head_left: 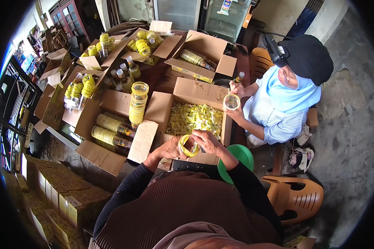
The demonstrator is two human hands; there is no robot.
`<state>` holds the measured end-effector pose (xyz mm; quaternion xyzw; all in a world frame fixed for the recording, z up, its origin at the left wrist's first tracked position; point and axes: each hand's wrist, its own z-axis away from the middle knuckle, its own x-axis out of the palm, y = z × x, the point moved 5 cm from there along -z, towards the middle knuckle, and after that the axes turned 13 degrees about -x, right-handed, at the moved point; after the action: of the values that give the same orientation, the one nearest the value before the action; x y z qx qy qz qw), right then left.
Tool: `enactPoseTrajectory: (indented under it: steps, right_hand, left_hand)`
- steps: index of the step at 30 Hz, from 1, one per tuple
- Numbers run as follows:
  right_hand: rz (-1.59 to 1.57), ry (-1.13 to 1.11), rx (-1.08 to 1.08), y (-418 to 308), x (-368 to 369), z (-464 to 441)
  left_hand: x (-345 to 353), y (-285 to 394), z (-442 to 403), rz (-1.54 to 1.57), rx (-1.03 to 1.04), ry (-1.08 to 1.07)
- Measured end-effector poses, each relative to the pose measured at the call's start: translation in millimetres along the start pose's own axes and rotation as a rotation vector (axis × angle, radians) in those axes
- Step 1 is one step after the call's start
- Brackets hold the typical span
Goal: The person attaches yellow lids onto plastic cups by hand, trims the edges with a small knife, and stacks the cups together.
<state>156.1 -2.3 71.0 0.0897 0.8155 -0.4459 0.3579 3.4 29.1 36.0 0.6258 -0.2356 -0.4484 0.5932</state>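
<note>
My left hand point(173, 148) is wrapped round a clear cup with a yellow band point(188, 152), its round opening turned up towards me. At the cup's right edge is my right hand point(208, 142), fingers bent and closed together; what they pinch is hidden. Just beyond both hands an open cardboard box point(203, 89) holds a heap of small yellow pieces point(194, 117). Left of that box rises a tall stack of yellow-banded cups point(139, 103).
A co-worker point(278, 99) on the right holds a similar cup point(231, 102) and a small bottle point(240, 76). Boxes of banded stacks point(106, 133) and upright bottles point(122, 76) crowd the left. A green basin point(242, 159) and an orange chair point(297, 197) are at my right.
</note>
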Motion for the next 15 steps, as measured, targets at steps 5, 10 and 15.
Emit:
enactPoseTrajectory:
  steps: [5, 10, 15]
  right_hand:
    - [-0.227, 0.454, -0.092, 22, 5, 11]
    - [-0.729, 0.678, 0.347, 14, 9, -4]
    - [-0.509, 0.800, 0.569, 105, 0, 30]
  left_hand:
    - [-3, 35, 9, -0.103, 0.061, 0.285]
    - [2, 42, 12, -0.432, -0.005, 0.523]
    - [-8, 37, 32, -0.465, 0.042, 0.761]
